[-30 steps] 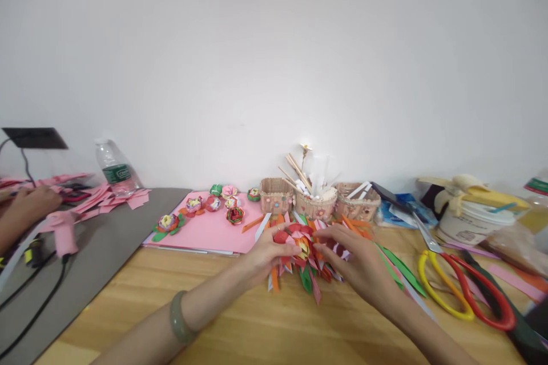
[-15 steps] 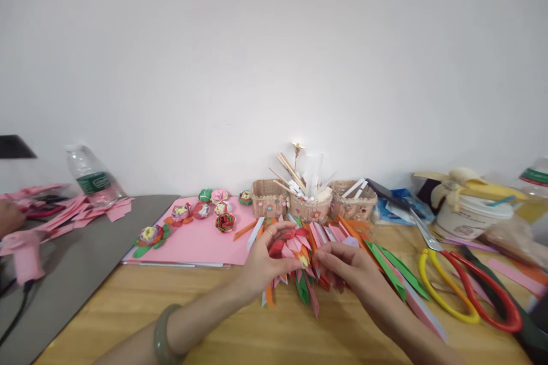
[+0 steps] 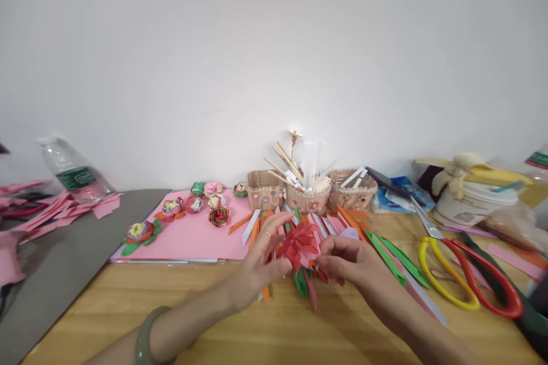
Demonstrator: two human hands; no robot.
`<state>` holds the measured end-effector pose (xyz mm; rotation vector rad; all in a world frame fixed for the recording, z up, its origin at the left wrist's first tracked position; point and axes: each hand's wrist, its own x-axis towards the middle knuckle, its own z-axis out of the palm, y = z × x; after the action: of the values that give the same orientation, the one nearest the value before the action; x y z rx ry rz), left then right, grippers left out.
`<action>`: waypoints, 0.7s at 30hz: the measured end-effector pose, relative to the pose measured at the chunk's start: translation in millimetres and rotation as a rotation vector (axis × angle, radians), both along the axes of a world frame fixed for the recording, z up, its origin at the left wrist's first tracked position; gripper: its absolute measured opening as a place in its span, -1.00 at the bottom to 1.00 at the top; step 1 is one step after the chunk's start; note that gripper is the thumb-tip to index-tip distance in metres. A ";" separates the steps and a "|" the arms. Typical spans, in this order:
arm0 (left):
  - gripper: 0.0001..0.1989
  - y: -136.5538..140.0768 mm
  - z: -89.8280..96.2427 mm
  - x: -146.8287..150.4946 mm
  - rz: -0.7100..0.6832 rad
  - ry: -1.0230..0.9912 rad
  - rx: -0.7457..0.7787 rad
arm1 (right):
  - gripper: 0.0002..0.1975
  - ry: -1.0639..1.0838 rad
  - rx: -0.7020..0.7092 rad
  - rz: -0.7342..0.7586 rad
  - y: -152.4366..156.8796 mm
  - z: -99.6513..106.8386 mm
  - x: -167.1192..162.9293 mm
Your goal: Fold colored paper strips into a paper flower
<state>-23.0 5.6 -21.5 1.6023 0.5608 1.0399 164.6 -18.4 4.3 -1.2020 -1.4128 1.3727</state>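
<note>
A red folded-paper flower point(image 3: 298, 243), its pointed petals facing me, is up between my two hands above a pile of paper strips. My left hand point(image 3: 259, 259) curves around its left side, thumb low against the petals and fingers behind the upper edge. My right hand point(image 3: 349, 258) is closed in a pinch at its lower right edge; the exact grip is partly hidden. Green folded paper pieces point(image 3: 301, 283) and a pink strip point(image 3: 312, 295) stick out below the flower.
Finished paper flowers point(image 3: 219, 216) lie on pink sheets point(image 3: 194, 242). Behind the strips stand three small baskets point(image 3: 264, 191), one with sticks. Scissors point(image 3: 449, 279), green strips point(image 3: 387, 256) and a lidded tub point(image 3: 454, 205) with a banana peel are at right. A bottle point(image 3: 77, 177) leans left.
The flower has turned over: its pink, orange and yellow side faced me before, now its red side does. My left fingers have opened a little around it. The view has shifted slightly.
</note>
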 end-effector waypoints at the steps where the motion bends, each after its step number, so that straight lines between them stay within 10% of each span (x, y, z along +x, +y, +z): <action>1: -0.46 1.0 0.6 -0.5 -0.014 -0.024 -0.059 | -0.80 -0.028 0.041 0.014 -0.3 0.6 0.7; 13: -0.75 -5.3 -4.3 8.3 0.196 -0.115 -0.027 | -0.90 -0.410 0.469 -0.022 -3.7 2.5 2.5; 21: -0.57 -6.9 -8.3 14.1 0.266 -0.151 0.120 | -0.87 -0.078 0.251 0.081 2.8 -1.3 7.5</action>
<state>-8.9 -1.3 -29.8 1.5640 0.6294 1.4033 172.1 -15.5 3.0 -1.0537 -1.6505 1.1706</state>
